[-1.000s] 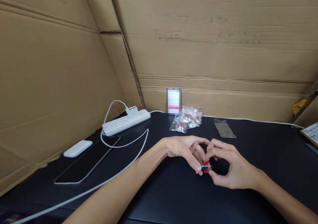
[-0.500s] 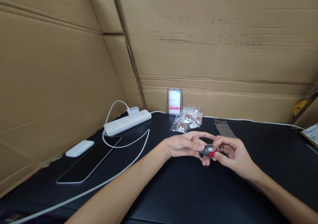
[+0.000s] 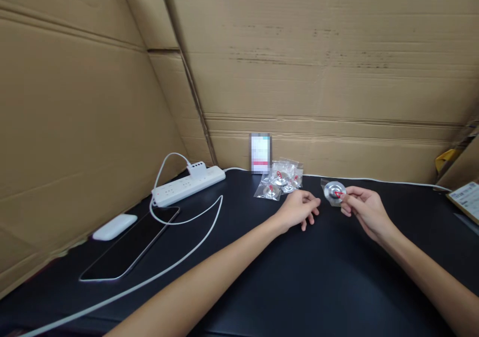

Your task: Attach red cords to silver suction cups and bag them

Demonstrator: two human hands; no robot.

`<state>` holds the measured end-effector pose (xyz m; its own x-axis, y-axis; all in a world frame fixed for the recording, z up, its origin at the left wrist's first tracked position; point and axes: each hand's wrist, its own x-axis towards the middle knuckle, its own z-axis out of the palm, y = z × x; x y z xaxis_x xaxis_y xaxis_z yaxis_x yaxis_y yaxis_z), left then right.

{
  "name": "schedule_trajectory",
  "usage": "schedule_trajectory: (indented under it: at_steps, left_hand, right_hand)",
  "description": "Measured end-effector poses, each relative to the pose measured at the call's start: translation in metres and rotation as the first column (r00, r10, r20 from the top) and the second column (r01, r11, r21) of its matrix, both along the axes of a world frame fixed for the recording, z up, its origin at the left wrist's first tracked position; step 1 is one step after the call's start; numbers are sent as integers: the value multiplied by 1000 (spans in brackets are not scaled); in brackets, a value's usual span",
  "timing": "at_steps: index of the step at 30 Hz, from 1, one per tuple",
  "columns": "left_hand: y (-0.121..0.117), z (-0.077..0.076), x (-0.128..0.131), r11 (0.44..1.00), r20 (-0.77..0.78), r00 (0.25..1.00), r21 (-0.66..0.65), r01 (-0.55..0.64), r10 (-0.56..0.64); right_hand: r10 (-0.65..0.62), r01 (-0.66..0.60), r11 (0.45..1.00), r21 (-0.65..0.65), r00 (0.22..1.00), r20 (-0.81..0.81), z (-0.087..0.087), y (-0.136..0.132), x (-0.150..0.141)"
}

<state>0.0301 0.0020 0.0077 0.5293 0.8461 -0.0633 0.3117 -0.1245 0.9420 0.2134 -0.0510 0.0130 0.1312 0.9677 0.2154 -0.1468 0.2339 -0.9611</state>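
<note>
My right hand [image 3: 362,208] pinches a small round clear suction cup with a red hook [image 3: 334,192] and holds it just above an empty clear plastic bag [image 3: 327,183] on the black table [image 3: 292,282]. My left hand [image 3: 299,209] rests on the table beside it, fingers loosely curled, holding nothing. A small pile of bagged suction cups [image 3: 279,184] lies just behind my left hand, near the cardboard wall.
Cardboard walls [image 3: 307,73] close in the back and left. A white power strip [image 3: 188,184] with a charger and cable, a dark phone [image 3: 130,244] and a white case [image 3: 110,227] lie at the left. A small card [image 3: 260,152] leans against the back wall.
Both hands moved away from me. My left hand let go of the suction cup and dropped to the table. My right hand carried the cup to the right, over the empty bag.
</note>
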Motion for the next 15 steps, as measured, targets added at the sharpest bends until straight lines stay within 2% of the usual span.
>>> schedule_trajectory:
  at_steps: [1, 2, 5, 7, 11, 15]
  left_hand:
    - [3, 0, 9, 981, -148, 986, 187, -47, 75]
    - [5, 1, 20, 959, -183, 972, 266, -92, 144]
    - [9, 1, 51, 893, -202, 930, 398, -208, 306]
    - [9, -1, 68, 859, -199, 909, 449, -248, 367]
    - [13, -5, 82, 844, -159, 912, 465, -268, 377]
    - [28, -5, 62, 888, -42, 968, 410, -207, 246]
  right_hand:
    - [-24, 24, 1000, 3, 1000, 3, 0, 2, 5]
    - [-43, 43, 999, 3, 999, 5, -1, 4, 9]
    - [-82, 82, 997, 0, 997, 10, -2, 9, 21]
    - [-99, 99, 995, 0, 995, 9, -3, 11, 25]
    - [-105, 105, 994, 5, 994, 21, -2, 13, 27]
    - [-102, 101, 994, 34, 994, 36, 1, 12, 27]
